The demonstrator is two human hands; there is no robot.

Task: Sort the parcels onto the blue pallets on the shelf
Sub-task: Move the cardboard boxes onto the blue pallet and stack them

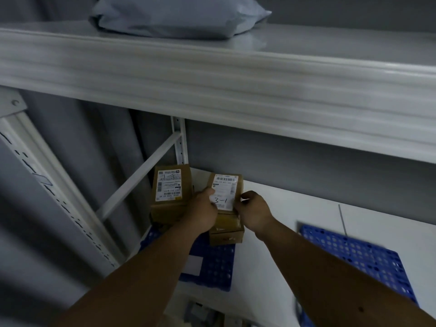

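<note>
Both hands gripping one box from either side: left hand curling round its left edge, right hand pinching the right edge. Setting it atop a lower box on the left blue pallet, beside another box. Standing label-up, long axis running away toward the shelf's back wall. Possibly sliding off if released off-centre. Second pallet lying well apart.

Both arms outstretched, left hand and right hand gripping.
</note>
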